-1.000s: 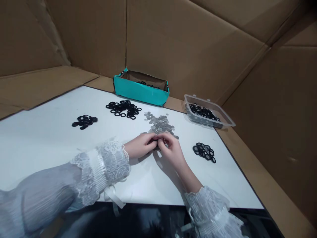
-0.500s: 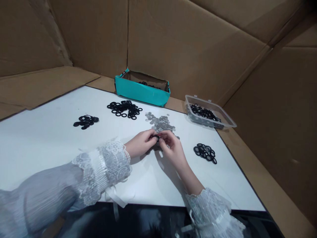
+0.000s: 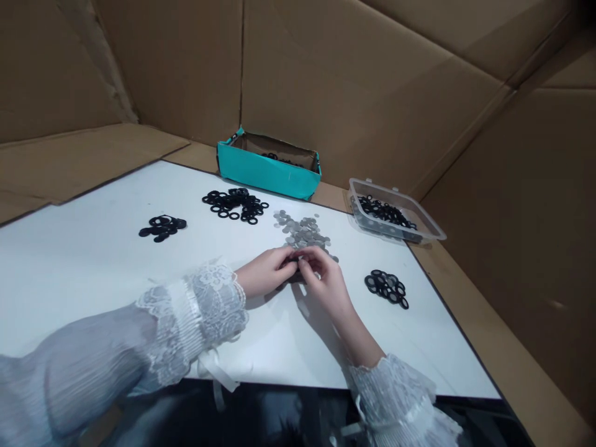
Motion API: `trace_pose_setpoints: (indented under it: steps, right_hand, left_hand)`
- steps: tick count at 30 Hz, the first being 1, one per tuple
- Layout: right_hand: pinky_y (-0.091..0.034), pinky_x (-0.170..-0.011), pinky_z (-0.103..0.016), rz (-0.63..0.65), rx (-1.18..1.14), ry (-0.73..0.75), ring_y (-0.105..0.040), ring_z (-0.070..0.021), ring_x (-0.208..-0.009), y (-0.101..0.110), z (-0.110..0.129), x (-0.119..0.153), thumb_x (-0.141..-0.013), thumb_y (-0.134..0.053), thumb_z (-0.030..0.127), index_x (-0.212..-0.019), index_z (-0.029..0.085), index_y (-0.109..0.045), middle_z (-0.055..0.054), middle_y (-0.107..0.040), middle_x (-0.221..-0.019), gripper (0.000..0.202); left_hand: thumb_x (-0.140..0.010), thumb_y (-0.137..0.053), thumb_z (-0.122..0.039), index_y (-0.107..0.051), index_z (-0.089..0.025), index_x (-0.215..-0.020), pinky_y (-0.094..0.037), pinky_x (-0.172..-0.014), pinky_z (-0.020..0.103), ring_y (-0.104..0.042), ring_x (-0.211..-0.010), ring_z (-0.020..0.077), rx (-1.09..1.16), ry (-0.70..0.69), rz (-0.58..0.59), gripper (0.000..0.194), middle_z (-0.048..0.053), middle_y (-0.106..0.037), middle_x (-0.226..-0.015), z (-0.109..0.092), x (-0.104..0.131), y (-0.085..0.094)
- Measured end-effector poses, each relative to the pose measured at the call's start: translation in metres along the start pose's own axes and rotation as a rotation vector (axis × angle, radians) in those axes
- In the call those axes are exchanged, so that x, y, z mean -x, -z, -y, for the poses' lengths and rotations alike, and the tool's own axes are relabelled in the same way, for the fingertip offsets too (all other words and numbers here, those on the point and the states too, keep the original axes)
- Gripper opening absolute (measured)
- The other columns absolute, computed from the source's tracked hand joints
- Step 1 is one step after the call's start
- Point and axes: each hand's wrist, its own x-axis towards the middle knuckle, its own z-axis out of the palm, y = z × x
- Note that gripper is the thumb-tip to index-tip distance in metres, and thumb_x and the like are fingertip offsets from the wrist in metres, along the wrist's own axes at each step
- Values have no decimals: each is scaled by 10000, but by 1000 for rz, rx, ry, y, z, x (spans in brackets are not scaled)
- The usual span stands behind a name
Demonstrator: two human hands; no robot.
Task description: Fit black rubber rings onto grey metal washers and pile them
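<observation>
Black, small, mostly hidden: the dark piece (image 3: pixel 293 259) sits between the fingertips of the left hand (image 3: pixel 263 273) and the right hand (image 3: pixel 327 280), just over the tabletop (image 3: pixel 279 347) at the near edge of the grey discs (image 3: pixel 305 233).

Fingers: left thumb and forefinger are pinched nearly together on the piece; right thumb and forefinger curve round to meet it from the other side, with only a slight gap between their tips.

Technique, judged: hold by the edge with the left, keep it steady, and let the right thumb press evenly round the rim. Light force; a hard push on one side would likely tip the piece or pop it loose. Working low over the tabletop seems sensible in case of a drop.

Orientation: cannot tell which way its face points, as fingers cover most of it. If round, like the nearby black rings (image 3: pixel 233 203), it has no long axis; only face direction matters. Right of the hands, the grey-centred rings (image 3: pixel 387 288) lie more or less flat, faces up, some overlapping.
</observation>
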Motion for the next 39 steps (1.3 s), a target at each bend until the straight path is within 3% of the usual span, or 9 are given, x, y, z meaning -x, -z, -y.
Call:
trace_pose_setpoints:
  steps: [11, 16, 19, 21, 23, 27, 32, 36, 39]
  right_hand:
    - [-473, -688, -272, 6, -43, -17, -597, -165, -753, 1, 1, -1, -821, -488, 176, -929, 178, -624, -33, -649, -838, 173]
    - [-467, -693, -282, 57, 72, 38, -584, -169, -753, 1, -3, 1, -800, -478, 140, -841, 195, -667, -34, -641, -822, 201]
    - [-466, -716, -296, 28, 99, 63, -592, -180, -792, 7, -2, -1, -813, -473, 154, -852, 198, -674, -46, -645, -843, 210]
    - [-464, -743, -309, -80, 93, 63, -600, -196, -854, 20, -2, -3, -832, -467, 191, -869, 189, -664, -63, -654, -891, 200]
    - [-466, -736, -319, -243, 102, 39, -600, -207, -872, 39, -4, -3, -846, -460, 246, -891, 177, -642, -80, -652, -931, 199]
    - [-466, -690, -327, -571, 260, -58, -592, -204, -773, 91, -20, 11, -816, -484, 336, -889, 163, -582, -84, -636, -862, 211]
    - [-471, -680, -381, -559, 497, -215, -583, -236, -716, 135, -53, 55, -804, -472, 363, -847, 174, -575, -107, -639, -799, 219]
    - [-459, -730, -435, -429, 774, -212, -562, -267, -748, 142, -69, 75, -801, -403, 314, -822, 170, -573, -138, -624, -820, 224]
    - [-450, -748, -446, -355, 917, -181, -546, -286, -807, 142, -64, 71, -808, -378, 283, -824, 163, -575, -158, -592, -852, 231]
  left_hand:
    - [-845, -401, -266, -492, -185, -767, -363, -510, 258, -476, -526, 138, -18, 11, -59, 145, -23, -490, -571, 0, 1, 1]
    - [-773, -457, -199, -515, -183, -724, -408, -617, 275, -522, -641, 152, -131, -93, 17, 78, 7, -563, -676, 2, 0, 0]
    - [-799, -475, -269, -532, -179, -772, -419, -599, 271, -533, -632, 153, -93, -97, 25, 110, 7, -576, -693, 2, -3, 6]
    - [-824, -479, -343, -556, -173, -855, -444, -644, 283, -565, -702, 170, -93, -114, -97, 189, 33, -611, -793, 4, -7, 18]
    - [-845, -452, -344, -575, -170, -848, -446, -737, 319, -571, -791, 198, -244, -103, -341, 214, 63, -623, -853, 12, -11, 34]
    - [-866, -396, -268, -627, -154, -912, -428, -813, 383, -561, -937, 275, -629, 82, -678, 262, 130, -621, -963, 41, -20, 64]
    - [-860, -405, -268, -647, -166, -1053, -446, -830, 403, -523, -1078, 323, -804, 180, -638, 326, 159, -609, -1072, 67, -31, 75]
    - [-825, -438, -255, -650, -166, -955, -453, -838, 406, -535, -1048, 319, -790, 177, -624, 265, 155, -614, -1039, 76, -40, 79]
    - [-777, -477, -238, -624, -160, -855, -446, -864, 407, -548, -989, 309, -735, 164, -638, 184, 146, -615, -959, 80, -44, 83]
